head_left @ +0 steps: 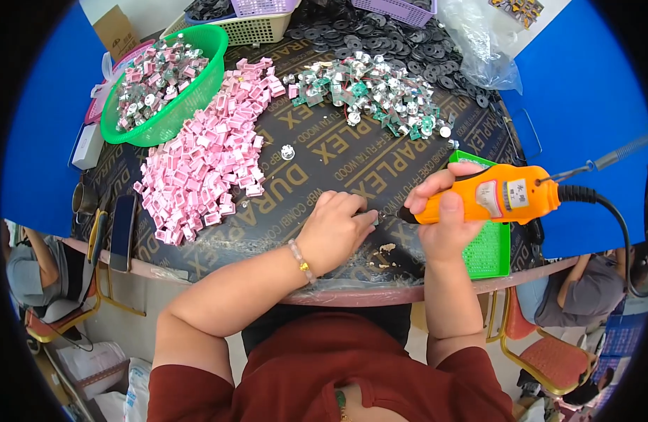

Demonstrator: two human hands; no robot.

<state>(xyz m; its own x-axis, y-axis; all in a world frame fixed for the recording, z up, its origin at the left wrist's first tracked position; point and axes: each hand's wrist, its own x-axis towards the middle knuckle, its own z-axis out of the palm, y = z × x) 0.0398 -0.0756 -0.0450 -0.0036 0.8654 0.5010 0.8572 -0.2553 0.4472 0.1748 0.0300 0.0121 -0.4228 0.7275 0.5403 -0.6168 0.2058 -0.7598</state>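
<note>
Orange electric screwdriver (494, 195) lies across the right hand (447, 216), fingers and thumb clamped round its front half. Body extends toward three o'clock; dark tip points to nine, apart from the left hand (336, 231). Left fingers curl together by a small dark piece (369, 216); cannot tell whether pinched. Pink parts (208, 158): ten o'clock from left hand. Green tray (505, 254): four o'clock from right.

Mid-frame, the left grip (336, 228) hid most of a small dark piece (371, 218), too small to identify. Right of centre, the right grip (447, 225) and orange power tool (507, 195) covered part of the green tray (505, 257). The top edge, right of its middle, cut off a purple basket (401, 10).
</note>
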